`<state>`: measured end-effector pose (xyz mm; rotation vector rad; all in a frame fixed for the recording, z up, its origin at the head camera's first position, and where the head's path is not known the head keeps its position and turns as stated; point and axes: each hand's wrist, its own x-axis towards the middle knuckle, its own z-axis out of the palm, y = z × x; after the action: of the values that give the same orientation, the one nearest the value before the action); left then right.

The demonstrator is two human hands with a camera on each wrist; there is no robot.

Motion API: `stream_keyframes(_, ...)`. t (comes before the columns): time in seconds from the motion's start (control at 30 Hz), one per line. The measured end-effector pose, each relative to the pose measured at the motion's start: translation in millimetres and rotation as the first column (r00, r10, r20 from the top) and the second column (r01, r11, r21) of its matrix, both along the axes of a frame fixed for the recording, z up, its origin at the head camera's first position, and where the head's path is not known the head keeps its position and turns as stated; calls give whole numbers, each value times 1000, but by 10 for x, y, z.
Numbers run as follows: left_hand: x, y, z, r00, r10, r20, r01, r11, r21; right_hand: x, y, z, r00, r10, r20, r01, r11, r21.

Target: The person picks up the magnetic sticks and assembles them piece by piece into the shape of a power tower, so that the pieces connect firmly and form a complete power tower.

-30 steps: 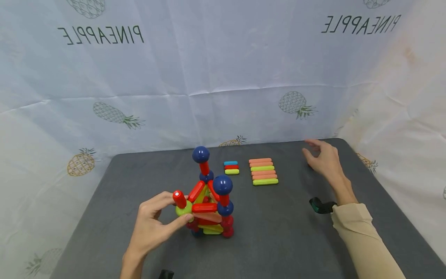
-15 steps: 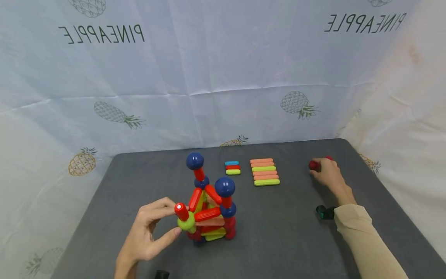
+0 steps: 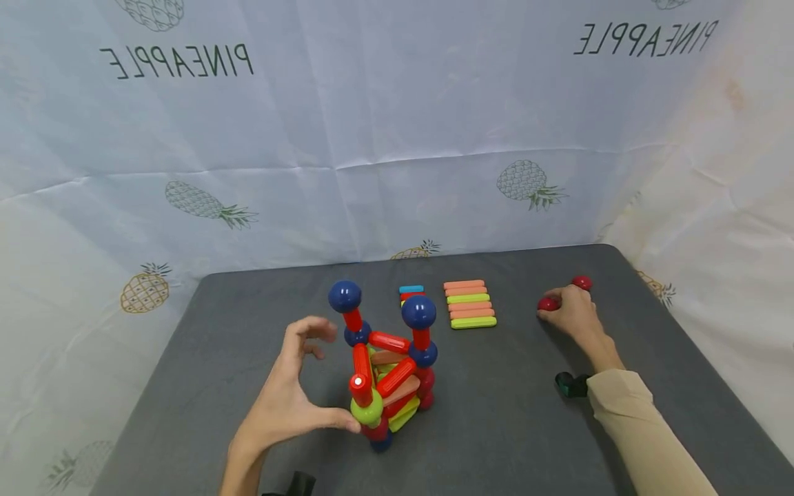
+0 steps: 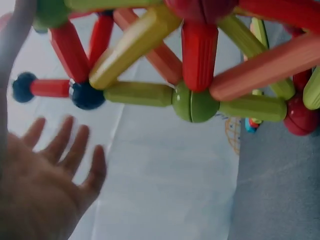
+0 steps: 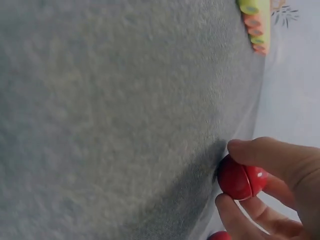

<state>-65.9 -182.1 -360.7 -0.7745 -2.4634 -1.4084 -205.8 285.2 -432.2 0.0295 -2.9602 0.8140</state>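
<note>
My right hand pinches a red ball between thumb and fingertips, low over the table at the far right. A second red ball lies just behind that hand. Left of the table's middle stands a magnetic stick-and-ball structure, with dark blue balls topping two upright red sticks. My left hand is spread at its left side. The thumb is at the green ball, under a bare upright red stick; whether it touches is unclear. The other fingers are apart from the structure.
Orange and yellow-green sticks lie in a row behind and right of the structure. Shorter sticks, partly hidden by a blue ball, lie left of them. A white pineapple-print cloth hangs behind the grey table.
The structure has turned and shifted right, and my left fingers have come away from it. My right hand has lowered onto a red ball, pinched it and drawn it slightly left.
</note>
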Motion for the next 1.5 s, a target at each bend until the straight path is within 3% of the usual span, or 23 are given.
stream_keyframes(0.07, -72, -29, -11, 999, -37, 40, 38, 999, -33, 18, -48, 25, 1000, 2, -10, -2, 1000, -20)
stream_keyframes(0.1, -111, -35, -7, 995, -83, 60, 86, 996, -34, 31, -81, 47, 1000, 2, -23, -3, 1000, -31)
stream_keyframes(0.2, -198, -36, 6, 973, -208, 104, 209, 978, -3, 78, -229, 162, 993, 8, -119, -20, 995, -97)
stream_keyframes(0.3, -226, -12, 17, 958, -255, 132, 250, 967, 52, 148, -414, 368, 972, 27, -232, -72, 979, -190)
stream_keyframes(0.43, -201, 26, -35, 981, -156, 113, 147, 986, 80, 319, -716, 774, 938, 58, -340, -177, 928, -328)
stream_keyframes(0.57, -175, 113, -100, 1000, -19, -4, 20, 992, 127, 593, -1041, 1182, 888, 117, -444, -334, 829, -449)
stream_keyframes(0.73, -102, 238, -128, 989, 130, -75, -115, 978, 173, 922, -1374, 1493, 807, 231, -543, -534, 677, -507)
stream_keyframes(0.8, -72, 288, -121, 982, 171, -78, -155, 971, 179, 1029, -1477, 1569, 788, 278, -549, -581, 631, -514)
stream_keyframes(0.9, -42, 355, -108, 972, 218, -83, -201, 963, 181, 1151, -1603, 1637, 776, 338, -533, -616, 591, -521)
stream_keyframes(1.17, -22, 421, -97, 948, 294, -123, -272, 947, 169, 1223, -1789, 1607, 761, 400, -511, -643, 566, -515)
stream_keyframes(1.3, -24, 418, -103, 944, 299, -142, -275, 947, 166, 1196, -1830, 1544, 733, 416, -538, -674, 553, -490)
stream_keyframes(1.5, -31, 417, -113, 933, 300, -199, -268, 948, 170, 1204, -1853, 1496, 727, 419, -545, -676, 574, -461)
